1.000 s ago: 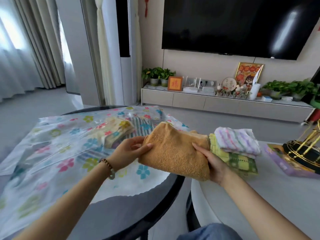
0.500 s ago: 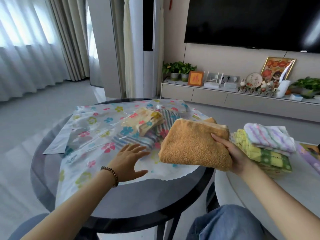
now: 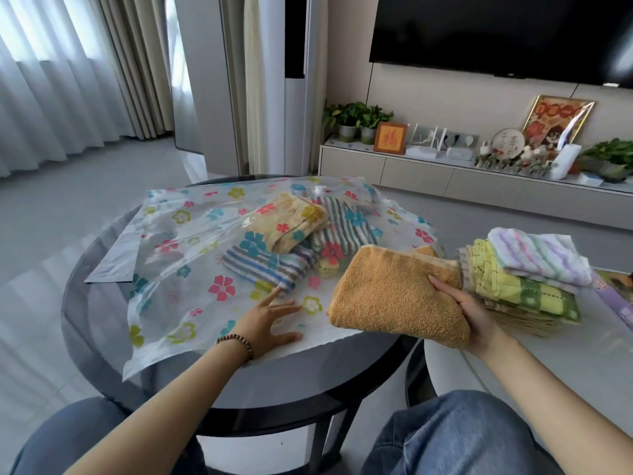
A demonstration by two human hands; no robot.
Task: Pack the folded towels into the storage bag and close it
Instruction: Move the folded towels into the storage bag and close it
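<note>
A clear storage bag point(image 3: 191, 255) printed with flowers lies flat on the round dark glass table point(image 3: 102, 341). Inside it show a yellow towel point(image 3: 294, 221) and striped towels point(image 3: 270, 265). My right hand point(image 3: 472, 317) grips a folded orange towel point(image 3: 394, 296) by its right end, just above the bag's near right corner. My left hand point(image 3: 270, 320) lies flat with spread fingers on the bag's near edge, beside the orange towel. A stack of folded towels point(image 3: 527, 279), pastel striped on top and yellow-green below, waits on the white table to the right.
A white table point(image 3: 565, 365) stands at the right with a purple box point(image 3: 616, 303) at its edge. Behind are a low TV cabinet point(image 3: 445, 176) with plants and frames, a dark TV point(image 3: 496, 32) and curtains. My knees in jeans point(image 3: 455, 437) sit below the tables.
My left hand let go of the orange towel and came down flat onto the bag. My right hand alone now carries the towel, shifted left over the bag's corner.
</note>
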